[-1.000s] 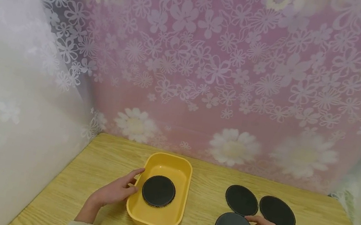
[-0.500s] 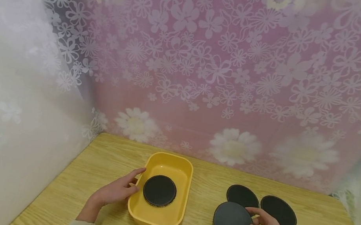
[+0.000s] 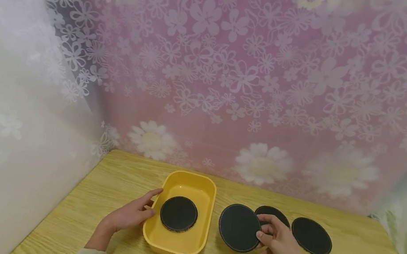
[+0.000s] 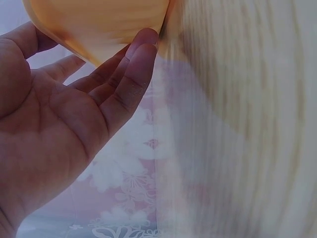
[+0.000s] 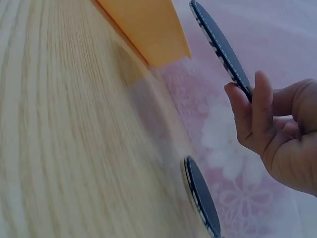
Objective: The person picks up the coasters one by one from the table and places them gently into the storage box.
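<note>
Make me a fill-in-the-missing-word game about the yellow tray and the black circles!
1. The right hand pinches a black round mat, lifted off the ____.
2. The number of black mats lying inside the yellow tray is ____.
3. The left hand touches the tray's ____ side.
4. Not counting the lifted one, the number of mats lying on the wooden table is ____.

Missing words: table; one; left; three
</note>
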{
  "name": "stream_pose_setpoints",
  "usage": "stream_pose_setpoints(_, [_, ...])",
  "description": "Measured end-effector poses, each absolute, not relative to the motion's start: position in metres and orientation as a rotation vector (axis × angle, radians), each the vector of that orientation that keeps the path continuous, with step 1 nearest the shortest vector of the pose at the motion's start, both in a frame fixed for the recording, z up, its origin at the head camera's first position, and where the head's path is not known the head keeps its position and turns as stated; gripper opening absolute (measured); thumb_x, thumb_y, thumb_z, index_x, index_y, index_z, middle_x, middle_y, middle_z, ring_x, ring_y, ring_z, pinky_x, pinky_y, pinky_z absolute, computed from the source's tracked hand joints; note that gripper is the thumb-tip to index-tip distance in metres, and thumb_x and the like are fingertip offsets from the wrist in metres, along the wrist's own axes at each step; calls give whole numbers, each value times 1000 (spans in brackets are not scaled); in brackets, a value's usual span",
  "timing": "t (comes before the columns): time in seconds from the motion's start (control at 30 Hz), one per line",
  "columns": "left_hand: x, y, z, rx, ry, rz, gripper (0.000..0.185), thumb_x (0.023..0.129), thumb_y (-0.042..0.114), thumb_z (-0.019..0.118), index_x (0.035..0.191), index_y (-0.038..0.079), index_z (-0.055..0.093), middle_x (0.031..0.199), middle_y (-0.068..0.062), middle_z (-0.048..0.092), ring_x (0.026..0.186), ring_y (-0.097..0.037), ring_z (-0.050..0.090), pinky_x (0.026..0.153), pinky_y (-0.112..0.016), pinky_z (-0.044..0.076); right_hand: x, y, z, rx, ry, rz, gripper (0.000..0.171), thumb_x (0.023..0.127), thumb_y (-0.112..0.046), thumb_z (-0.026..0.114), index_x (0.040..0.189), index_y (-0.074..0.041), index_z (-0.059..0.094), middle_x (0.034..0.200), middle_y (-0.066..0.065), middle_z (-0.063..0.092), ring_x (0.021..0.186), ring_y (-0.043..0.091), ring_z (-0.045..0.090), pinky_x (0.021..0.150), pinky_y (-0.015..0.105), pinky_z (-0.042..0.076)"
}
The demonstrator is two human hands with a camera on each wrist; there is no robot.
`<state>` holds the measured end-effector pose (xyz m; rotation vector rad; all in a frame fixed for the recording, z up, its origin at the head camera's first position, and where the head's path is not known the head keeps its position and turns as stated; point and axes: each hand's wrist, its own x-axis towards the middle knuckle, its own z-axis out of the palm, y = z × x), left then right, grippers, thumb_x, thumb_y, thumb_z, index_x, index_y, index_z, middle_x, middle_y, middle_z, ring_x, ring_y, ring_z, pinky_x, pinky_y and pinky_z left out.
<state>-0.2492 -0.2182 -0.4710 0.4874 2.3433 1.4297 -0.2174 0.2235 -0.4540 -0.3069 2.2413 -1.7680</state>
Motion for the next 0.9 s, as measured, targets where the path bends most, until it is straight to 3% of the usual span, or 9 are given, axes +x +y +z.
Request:
stream_pose_setpoints(0.13, [-249, -219, -469, 499, 2330, 1447, 64, 104, 16, 48, 160, 14, 18, 135, -25, 49, 96, -27, 60, 80, -39, 49, -222, 203, -445, -359, 2212, -1776, 54, 98, -7, 60, 141, 10, 32, 93, 14, 58, 73, 27, 64, 55, 36, 56])
stream_pose_setpoints(0.33, [-250, -217, -471, 488, 2333, 1440, 63, 104, 16, 47, 160, 15, 18, 137, -26, 47, 105, -28, 60, 82, -37, 50, -231, 174, -435, -382, 2141, -1778, 51, 98, -7, 61, 138, 10, 34, 95, 14, 56, 76, 34, 65, 56, 38, 57])
stream_pose_setpoints(0.57, [-250, -217, -472, 478, 2363, 1425, 63, 104, 17, 49, 160, 17, 20, 140, -26, 45, 113, -32, 58, 84, -39, 50, -244, 143, -435, -368, 2132, -1777, 47, 97, -6, 61, 135, 11, 39, 102, 18, 54, 77, 30, 65, 59, 36, 58])
stream_pose_setpoints(0.73, [-250, -216, -473, 476, 2363, 1428, 64, 103, 17, 49, 160, 16, 20, 138, -25, 47, 111, -31, 58, 83, -39, 49, -252, 125, -437, -368, 2117, -1785, 44, 97, -5, 62, 131, 14, 43, 102, 19, 56, 75, 28, 67, 60, 36, 58])
stream_pose_setpoints(0.9, [-250, -216, -472, 478, 2351, 1447, 64, 102, 15, 48, 160, 15, 20, 137, -26, 47, 108, -32, 58, 81, -40, 49, -260, 109, -436, -378, 2130, -1764, 40, 96, -3, 62, 128, 15, 46, 101, 20, 59, 71, 30, 69, 62, 42, 59])
